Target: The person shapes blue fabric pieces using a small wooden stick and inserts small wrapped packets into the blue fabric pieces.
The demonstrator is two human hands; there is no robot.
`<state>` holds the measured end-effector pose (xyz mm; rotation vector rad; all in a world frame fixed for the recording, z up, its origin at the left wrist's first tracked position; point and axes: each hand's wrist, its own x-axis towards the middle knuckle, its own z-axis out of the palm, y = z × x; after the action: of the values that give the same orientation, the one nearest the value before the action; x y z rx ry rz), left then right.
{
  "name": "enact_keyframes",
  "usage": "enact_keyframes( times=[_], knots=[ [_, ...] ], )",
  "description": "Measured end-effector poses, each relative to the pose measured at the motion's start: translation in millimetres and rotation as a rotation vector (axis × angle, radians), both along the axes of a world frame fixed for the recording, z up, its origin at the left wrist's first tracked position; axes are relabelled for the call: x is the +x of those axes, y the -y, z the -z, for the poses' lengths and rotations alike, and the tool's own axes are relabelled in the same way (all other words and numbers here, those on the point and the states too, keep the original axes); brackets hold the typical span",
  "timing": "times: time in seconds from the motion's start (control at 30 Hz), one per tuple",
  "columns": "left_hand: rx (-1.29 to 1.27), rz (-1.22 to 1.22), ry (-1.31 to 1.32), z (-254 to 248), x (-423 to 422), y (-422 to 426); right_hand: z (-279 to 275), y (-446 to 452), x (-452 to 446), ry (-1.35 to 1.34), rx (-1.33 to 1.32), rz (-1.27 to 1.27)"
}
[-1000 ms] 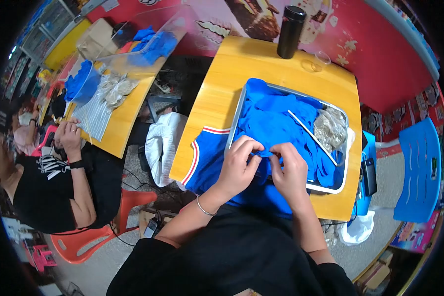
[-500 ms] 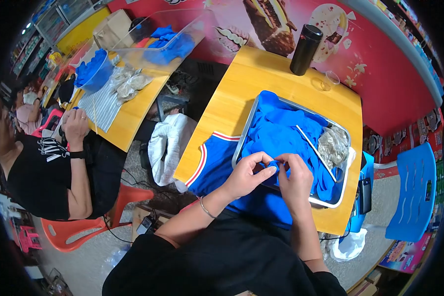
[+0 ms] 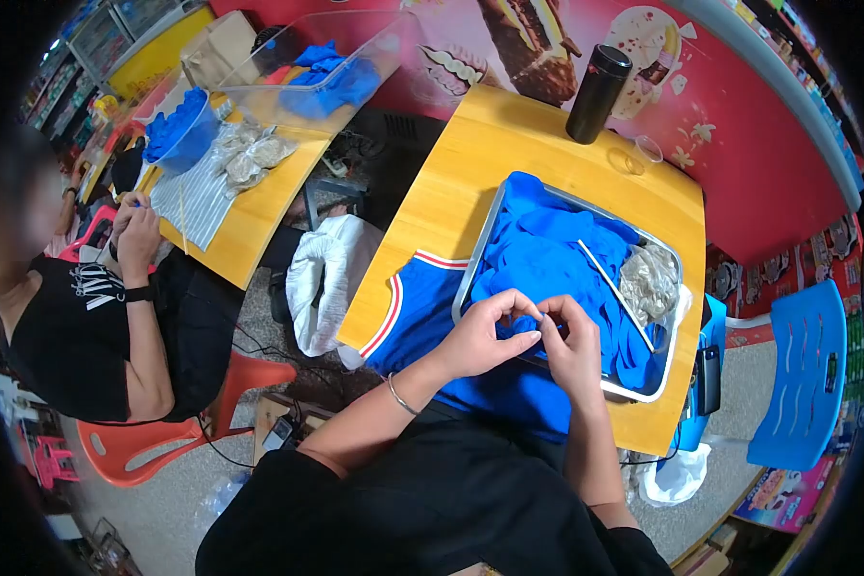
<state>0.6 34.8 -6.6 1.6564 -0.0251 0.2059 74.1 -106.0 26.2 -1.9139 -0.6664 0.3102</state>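
Observation:
Over the near edge of a metal tray (image 3: 490,213), my left hand (image 3: 490,336) and my right hand (image 3: 571,348) meet at their fingertips. Both pinch a small piece of blue cloth (image 3: 526,324), mostly hidden by the fingers. Heaped blue cloth (image 3: 547,250) fills much of the tray. A white stick (image 3: 614,294) lies across the heap, beside a clear bag of small greyish items (image 3: 649,280). Blue fabric with a red and white trim (image 3: 408,312) lies under the tray's left side and hangs toward my lap.
A black bottle (image 3: 599,94) and a clear cup (image 3: 645,152) stand at the table's back. At left, a person in black (image 3: 77,336) sits by another table with a blue bowl (image 3: 182,134) and a clear bin (image 3: 326,82). A blue chair (image 3: 799,374) stands right.
The view has shifted, so the table sits lower in the frame than a second ago. My hands stay together, with the fingers drawn closer around the cloth piece.

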Motion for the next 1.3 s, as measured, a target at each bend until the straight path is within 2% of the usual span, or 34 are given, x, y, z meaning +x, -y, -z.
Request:
enact_keyframes(
  times=[0.03, 0.13, 0.23, 0.33, 0.47, 0.57, 0.73, 0.83, 0.93, 1.07, 1.17, 1.2, 1.23, 1.3],
  knots=[
    [0.059, 0.019, -0.021, 3, 0, -1, 2, -1, 0, 0.042, 0.013, 0.027],
    [-0.193, -0.142, 0.066, 12, 1, 12, 3, -4, 0, 0.121, 0.043, 0.091],
    [-0.21, -0.278, 0.021, 0, 0, 13, 2, -4, -2, 0.083, 0.074, 0.112],
    [0.007, -0.303, 0.083, -2, -1, 9, 3, -2, -2, 0.055, 0.124, 0.134],
    [-0.02, -0.226, 0.061, 3, 1, 14, 1, -1, -3, 0.068, 0.108, 0.091],
    [-0.371, -0.192, 0.041, 10, 3, 14, 3, -1, -7, 0.042, 0.139, 0.101],
    [-0.457, -0.167, 0.089, 9, 9, 14, 9, 0, -10, 0.144, 0.101, 0.182],
    [-0.531, -0.135, 0.066, 5, 11, 12, 5, 3, -10, 0.135, 0.115, 0.141],
    [-0.616, -0.104, 0.055, -4, 9, 12, -3, 7, -6, -0.047, 0.181, 0.091],
    [-0.826, -0.093, 0.023, -5, 9, 16, 8, 6, 1, -0.016, 0.219, 0.099],
    [-0.59, -0.021, -0.053, -1, 3, 13, 4, 3, -1, 0.131, 0.14, 0.124],
    [-0.49, 0.007, -0.108, -5, 1, 11, 3, 4, 0, 0.105, 0.126, 0.133],
    [-0.248, -0.059, 0.005, -2, 1, 12, 3, 6, 2, 0.055, 0.163, 0.109],
    [-0.077, -0.14, 0.142, -5, 2, 13, 1, 9, 3, -0.052, 0.231, 0.066]
  ],
)
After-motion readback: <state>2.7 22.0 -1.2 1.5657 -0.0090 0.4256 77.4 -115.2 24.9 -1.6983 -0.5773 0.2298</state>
